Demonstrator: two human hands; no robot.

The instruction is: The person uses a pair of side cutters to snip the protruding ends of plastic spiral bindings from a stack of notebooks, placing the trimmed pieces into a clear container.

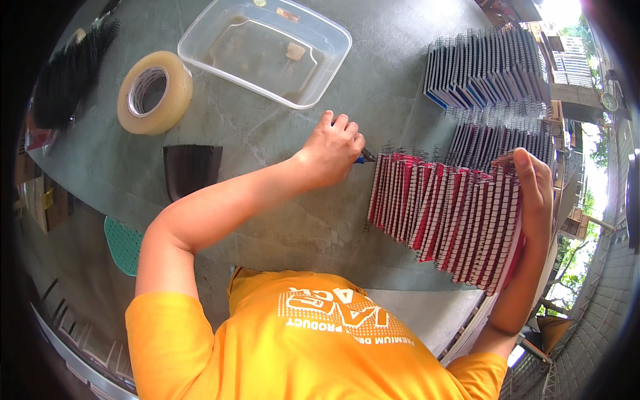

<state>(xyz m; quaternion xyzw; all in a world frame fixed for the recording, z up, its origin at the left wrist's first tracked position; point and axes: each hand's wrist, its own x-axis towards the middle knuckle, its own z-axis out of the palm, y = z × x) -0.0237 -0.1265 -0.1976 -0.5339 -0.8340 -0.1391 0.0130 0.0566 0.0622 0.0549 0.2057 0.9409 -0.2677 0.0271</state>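
Note:
My left hand is closed around a pair of blue-handled pliers, most of which the fingers hide. The dark jaws point right, at the near-left end of a row of red spiral notebooks. These notebooks stand packed side by side, with wire coils along their edges and loose coil ends sticking up at the far side. My right hand is wrapped against the right end of that row, its thumb side up and some fingers over the far corner, partly hidden.
Dark spiral notebooks stand behind the red ones, with blue-edged spiral notebooks farther back. A clear plastic tub lies beyond my left hand. To the left are a tape roll, a dark curved piece and black wire coils.

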